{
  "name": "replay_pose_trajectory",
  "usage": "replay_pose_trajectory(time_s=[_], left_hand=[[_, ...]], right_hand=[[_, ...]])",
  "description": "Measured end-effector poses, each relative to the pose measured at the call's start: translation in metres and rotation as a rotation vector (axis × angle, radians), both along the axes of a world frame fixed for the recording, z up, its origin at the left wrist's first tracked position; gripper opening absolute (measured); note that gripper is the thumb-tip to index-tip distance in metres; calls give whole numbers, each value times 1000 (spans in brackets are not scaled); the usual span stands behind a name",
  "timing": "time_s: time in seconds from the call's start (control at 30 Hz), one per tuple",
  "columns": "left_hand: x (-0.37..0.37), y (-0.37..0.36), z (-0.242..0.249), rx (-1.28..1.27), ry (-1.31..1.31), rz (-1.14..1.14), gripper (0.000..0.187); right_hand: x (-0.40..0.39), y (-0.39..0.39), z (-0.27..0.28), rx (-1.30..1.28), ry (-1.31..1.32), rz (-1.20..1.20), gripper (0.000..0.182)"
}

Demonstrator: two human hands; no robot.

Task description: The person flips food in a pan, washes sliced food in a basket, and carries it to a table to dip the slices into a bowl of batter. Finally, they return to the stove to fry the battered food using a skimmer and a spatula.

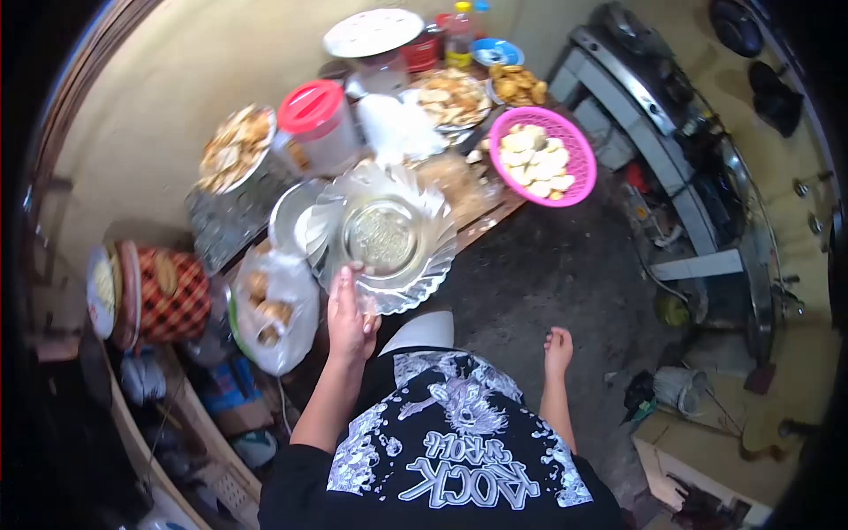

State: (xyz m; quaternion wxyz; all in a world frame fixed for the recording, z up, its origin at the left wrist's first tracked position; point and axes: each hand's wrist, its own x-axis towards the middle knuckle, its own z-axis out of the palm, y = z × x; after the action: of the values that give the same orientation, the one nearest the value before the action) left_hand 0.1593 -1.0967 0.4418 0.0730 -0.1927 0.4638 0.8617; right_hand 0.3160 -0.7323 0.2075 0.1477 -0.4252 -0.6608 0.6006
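My left hand [349, 324] is closed on the near rim of a clear glass bowl [427, 212] with a wavy, pleated edge. The bowl is held tilted over the table's front edge, and through its base I see only a pale blur. Just behind it, partly covered, is a whitish round container [284, 216]. My right hand [556, 352] hangs low at my right side, away from the table, with its fingers loosely curled and nothing visible in them.
On the wooden table [481, 221] stand a pink basket [583, 168] of pale peeled pieces, a red-lidded pitcher [318, 132], plates of fried slices [234, 150] and bottles [459, 40]. A plastic bag [296, 331] with brown round items hangs left. A stove [636, 79] stands right.
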Motion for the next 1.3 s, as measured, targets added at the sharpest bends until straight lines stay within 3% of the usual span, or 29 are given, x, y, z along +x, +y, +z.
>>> replay_pose_trajectory(time_s=[0.17, 0.23, 0.3, 0.37, 0.43, 0.5, 0.57, 0.63, 0.7, 0.8, 0.93, 1.2, 1.3], left_hand=[[-51, 55, -16, 40, -101, 13, 39], [-73, 73, -21, 42, -112, 61, 42], [-95, 84, -21, 48, -101, 119, 45], [-115, 93, -20, 5, -105, 203, 47], [-132, 101, -15, -24, -48, 278, 48], [-143, 106, -12, -18, -19, 307, 46], [-150, 113, -5, -83, 5, 386, 43], [-148, 120, 1, -83, 32, 431, 42], [-143, 127, 3, -80, 41, 487, 40], [-132, 144, 4, -80, 11, 571, 38], [-122, 165, -2, -89, -55, 693, 39], [-149, 187, -14, -93, -6, 607, 43], [-173, 195, -24, -233, -50, 580, 40]], right_hand=[[-183, 11, 154, 286, 386, 186, 14], [-250, 9, 191, 59, 296, 351, 18], [-308, 0, 190, -368, 176, 676, 26], [-353, -26, 183, -676, -115, 826, 43], [-388, -59, 165, -1026, -202, 676, 46], [-412, -80, 153, -1324, 59, 574, 38], [-430, -97, 124, -1417, 245, 445, 29], [-430, -107, 140, -1353, 221, 309, 12], [-425, -104, 162, -1200, 245, 281, 11], [-417, -92, 189, -1236, 175, 162, 10], [-405, -60, 207, -1243, 134, 261, 12], [-389, -2, 223, -1118, 27, 426, 11], [-390, 24, 234, -1141, -7, 445, 13]])
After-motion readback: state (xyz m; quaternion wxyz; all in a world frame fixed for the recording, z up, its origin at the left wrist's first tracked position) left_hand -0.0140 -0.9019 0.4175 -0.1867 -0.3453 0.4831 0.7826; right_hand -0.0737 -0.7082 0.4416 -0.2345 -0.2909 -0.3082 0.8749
